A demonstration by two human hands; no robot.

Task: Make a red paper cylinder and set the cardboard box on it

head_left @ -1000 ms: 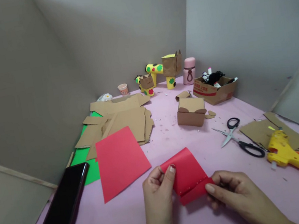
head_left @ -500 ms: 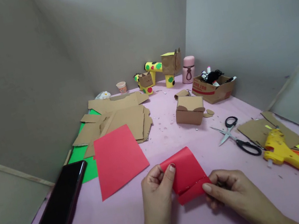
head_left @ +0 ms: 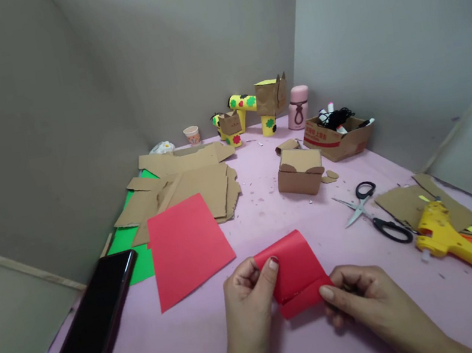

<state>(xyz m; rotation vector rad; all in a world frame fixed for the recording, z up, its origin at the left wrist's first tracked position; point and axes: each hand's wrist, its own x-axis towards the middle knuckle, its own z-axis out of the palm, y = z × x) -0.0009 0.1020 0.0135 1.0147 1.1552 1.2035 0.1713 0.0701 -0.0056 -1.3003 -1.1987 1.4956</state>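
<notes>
Between my two hands is a piece of red paper (head_left: 296, 266), bent round with a fold or overlap along its lower edge. My left hand (head_left: 250, 292) pinches its left side, thumb on top. At the lower right corner my right hand (head_left: 360, 297) grips the paper between thumb and fingers. Whatever lies behind the paper is hidden. A larger red sheet (head_left: 189, 248) lies flat to the left of my left hand. Beyond my right hand, black-handled scissors (head_left: 366, 211) rest with their blades apart, and a yellow glue gun (head_left: 462, 246) lies on its side.
Cardboard pieces (head_left: 192, 187) lie over a green sheet (head_left: 142, 266) at the left, near a dark phone (head_left: 91, 317). A small cardboard box (head_left: 299, 171) stands mid-table. Behind are yellow animal figures (head_left: 264, 107), a paper cup (head_left: 193, 136), a pink flask (head_left: 298, 107) and a box of supplies (head_left: 339, 140).
The lower fold of the red paper lies slightly flatter against the rest, and the gap along it looks narrower. Both hands keep their hold in nearly the same place.
</notes>
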